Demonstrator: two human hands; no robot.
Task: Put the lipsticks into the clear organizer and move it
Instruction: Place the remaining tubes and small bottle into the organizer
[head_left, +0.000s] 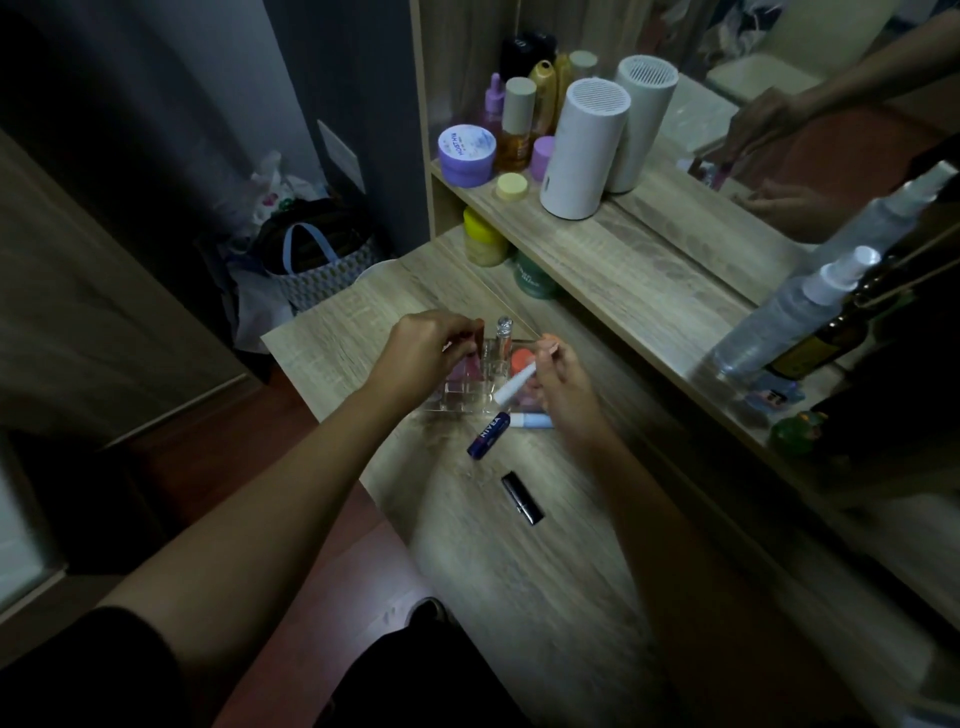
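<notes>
Loading partly done: organizer (470, 387) on desk (545, 571) holds several tubes. Left hand (415, 348) pinches a pink tube into it; right hand (558, 379) grips a white tube (514, 383). Three sticks (488, 435) remain outside; move pending.

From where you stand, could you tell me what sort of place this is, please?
Most likely a bedroom dressing table. A mirror backs a wooden shelf crowded with skincare jars and bottles, and a clear organizer with lipsticks sits on the tabletop.
</notes>
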